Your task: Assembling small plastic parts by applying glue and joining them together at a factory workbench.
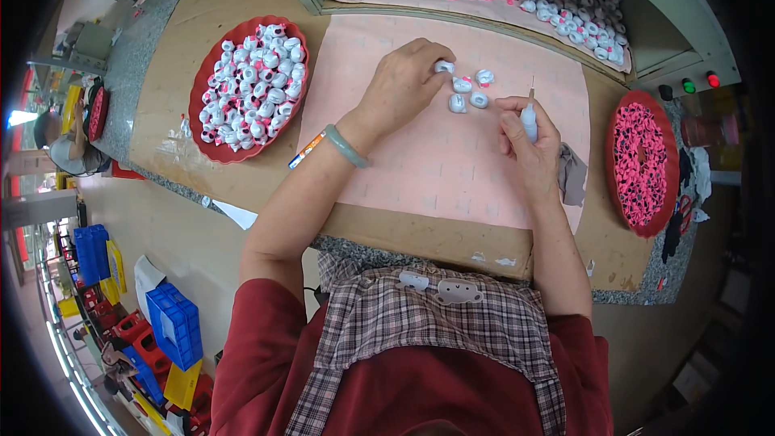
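My left hand (401,85) reaches over the pink sheet (387,186), its thumb and fingertips closed on a small white rounded piece (444,67). Just right of it stand several similar pieces, among them one with pink at its side (484,77) and one with a dark round mark (479,100). In my right hand (533,149) is a small needle-tip bottle (529,119), pale blue-white, held upright with the thin needle pointing away from me. The needle is apart from the white pieces. A green bangle (347,147) circles my left wrist.
To the left, a red scalloped bowl (198,125) is heaped with white pieces. At right, another red bowl (672,208) holds small pink parts. A shelf (517,18) beyond the sheet carries rows of pieces. A grey cloth (571,176) lies beside my right wrist.
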Demonstrator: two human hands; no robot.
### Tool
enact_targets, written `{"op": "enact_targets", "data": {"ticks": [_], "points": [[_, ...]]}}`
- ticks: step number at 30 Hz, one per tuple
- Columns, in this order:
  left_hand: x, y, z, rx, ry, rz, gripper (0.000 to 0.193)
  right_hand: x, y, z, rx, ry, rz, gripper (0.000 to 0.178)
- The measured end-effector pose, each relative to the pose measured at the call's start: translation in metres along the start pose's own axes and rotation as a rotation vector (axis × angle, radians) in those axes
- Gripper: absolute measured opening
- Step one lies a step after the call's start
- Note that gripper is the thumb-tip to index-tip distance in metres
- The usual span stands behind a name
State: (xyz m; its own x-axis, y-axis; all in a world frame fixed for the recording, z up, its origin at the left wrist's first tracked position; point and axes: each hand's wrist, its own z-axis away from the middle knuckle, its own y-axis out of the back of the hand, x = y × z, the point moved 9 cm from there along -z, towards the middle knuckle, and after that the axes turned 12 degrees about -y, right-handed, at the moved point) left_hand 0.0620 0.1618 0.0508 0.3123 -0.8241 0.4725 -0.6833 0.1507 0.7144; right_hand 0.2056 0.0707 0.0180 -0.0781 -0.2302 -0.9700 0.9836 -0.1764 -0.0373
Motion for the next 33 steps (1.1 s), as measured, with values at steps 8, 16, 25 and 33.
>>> {"op": "enact_targets", "data": {"ticks": [8,16,25,33], "points": [[0.007,0.01,0.042,0.292,0.426,0.878,0.02,-0.01,-0.011,0.004,-0.087,0.054,-0.17,0.018],[0.02,-0.003,0.057,0.338,0.499,1.182,0.031,-0.019,-0.001,0.009,-0.008,0.185,0.009,0.028],[0.028,-0.01,0.058,0.37,0.503,1.363,0.034,-0.041,0.012,0.029,0.163,0.319,-0.076,0.037],[0.024,-0.022,0.064,0.35,0.566,1.45,0.033,-0.056,0.007,0.044,0.201,0.523,0.073,0.042]]}}
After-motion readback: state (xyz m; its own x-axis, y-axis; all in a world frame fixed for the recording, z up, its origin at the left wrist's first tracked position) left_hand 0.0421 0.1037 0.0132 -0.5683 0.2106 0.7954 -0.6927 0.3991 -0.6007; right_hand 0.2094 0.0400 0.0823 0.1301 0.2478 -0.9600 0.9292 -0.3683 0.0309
